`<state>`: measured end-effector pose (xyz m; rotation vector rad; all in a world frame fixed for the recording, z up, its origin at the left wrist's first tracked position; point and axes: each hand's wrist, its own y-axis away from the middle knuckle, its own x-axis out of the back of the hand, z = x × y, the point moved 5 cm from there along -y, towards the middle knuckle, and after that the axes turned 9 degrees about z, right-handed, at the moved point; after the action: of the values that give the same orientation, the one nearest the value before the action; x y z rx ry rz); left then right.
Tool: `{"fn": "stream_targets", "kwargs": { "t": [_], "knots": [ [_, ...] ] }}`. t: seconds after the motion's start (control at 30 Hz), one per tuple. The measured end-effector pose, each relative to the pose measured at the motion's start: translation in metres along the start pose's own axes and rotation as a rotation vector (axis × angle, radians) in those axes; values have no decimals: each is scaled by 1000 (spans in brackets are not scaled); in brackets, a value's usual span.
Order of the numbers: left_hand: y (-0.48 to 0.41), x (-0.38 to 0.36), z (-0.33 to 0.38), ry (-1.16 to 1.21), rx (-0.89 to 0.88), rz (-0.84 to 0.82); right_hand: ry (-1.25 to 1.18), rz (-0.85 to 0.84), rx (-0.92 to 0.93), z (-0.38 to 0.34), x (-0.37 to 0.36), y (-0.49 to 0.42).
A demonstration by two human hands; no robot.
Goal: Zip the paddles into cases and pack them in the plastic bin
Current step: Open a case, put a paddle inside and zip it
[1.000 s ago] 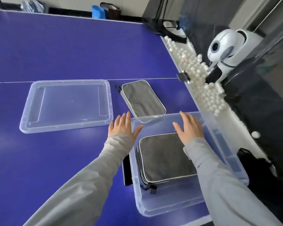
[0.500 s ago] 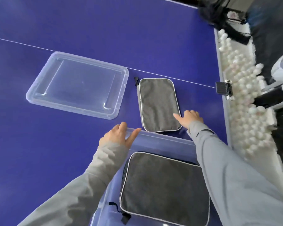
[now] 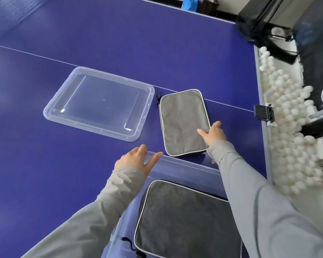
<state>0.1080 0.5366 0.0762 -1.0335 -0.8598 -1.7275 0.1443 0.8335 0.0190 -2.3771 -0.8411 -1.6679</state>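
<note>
While the left hand rests with loose, spread fingers on the far left corner of the plastic bin, holding nothing, the right hand is at the right side of the loose case. Its thumb lies on the grey top and one finger runs along the side; whether the hidden fingers curl under the case cannot be told. The loose case lies flat on the table toward its right edge, just beyond the bin's far wall and apart from it, with a dark zipper pull at its far left corner. A packed case, grey with pale piping, lies flat inside the bin by the table's near edge. The clear lid lies flat on the table just left of the loose case, not touching it. White balls are heaped beyond the table's right edge
</note>
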Motion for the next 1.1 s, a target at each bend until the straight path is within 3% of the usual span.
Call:
{"fn": "stream_targets", "kwargs": {
  "t": [0.2,0.27,0.37,0.43,0.5,0.63,0.7,0.8,0.93,1.1],
  "knots": [
    [-1,0,0,16,10,-29,-433,133,47,-47,60,30],
    [0,2,-2,124,27,2,-552,202,80,-60,82,49],
    [-1,14,-15,585,135,38,-682,299,152,-78,107,95],
    [-11,30,-32,1020,339,20,-768,334,201,-91,113,133],
    [-31,56,-51,1296,517,-65,-862,338,237,-107,107,174],
    [-66,123,-107,1626,438,-301,-918,288,263,-154,60,252],
    [-68,153,-151,1550,339,-280,-900,260,278,-184,24,291],
    [-66,188,-238,1386,188,-58,-876,226,223,-225,-39,346],
    [-54,222,-342,1268,127,-10,-752,174,180,-282,-101,400],
    [-42,242,-428,830,11,-42,-623,286,465,-387,-92,432]
  ]
}}
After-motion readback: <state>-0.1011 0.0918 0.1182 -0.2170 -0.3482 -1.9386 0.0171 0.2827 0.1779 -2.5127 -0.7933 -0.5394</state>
